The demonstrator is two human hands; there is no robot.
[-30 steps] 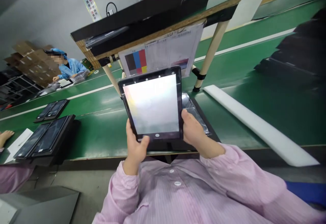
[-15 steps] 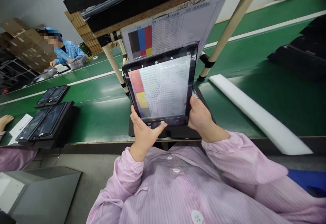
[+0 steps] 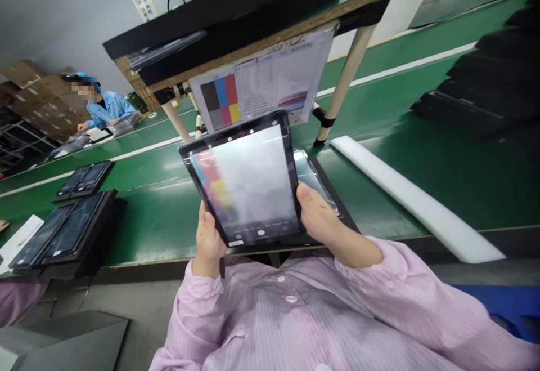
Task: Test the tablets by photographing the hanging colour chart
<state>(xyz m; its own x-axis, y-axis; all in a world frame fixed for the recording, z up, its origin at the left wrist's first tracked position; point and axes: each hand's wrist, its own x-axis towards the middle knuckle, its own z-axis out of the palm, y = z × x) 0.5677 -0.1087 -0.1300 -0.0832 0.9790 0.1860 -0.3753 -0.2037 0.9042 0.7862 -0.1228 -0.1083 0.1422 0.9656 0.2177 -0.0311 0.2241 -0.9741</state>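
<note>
Between my hands a black-framed tablet (image 3: 248, 185) is held up, tilted, its screen facing me with a blurred camera picture of colour patches and a pale page. My left hand (image 3: 208, 241) grips its lower left edge, the fingers hidden behind. At the lower right edge my right hand (image 3: 318, 216) is closed on it, thumb in front. Beyond the tablet hangs a printed test chart (image 3: 261, 78) with colour blocks and text. Beneath my right hand, another tablet in clear film (image 3: 316, 179) lies on a black tray (image 3: 343, 222).
A shelf on pipe legs (image 3: 343, 84) stands over the green bench (image 3: 156, 213). On the right lie a white foam strip (image 3: 413, 196) and stacked black trays (image 3: 472, 95). Trays of tablets (image 3: 70, 230) sit at left. A co-worker in blue (image 3: 109, 106) works farther back.
The tablet has moved down and left, away from the chart, and its screen picture has blurred. My left thumb has left the screen's bottom edge for the side. The view has shifted.
</note>
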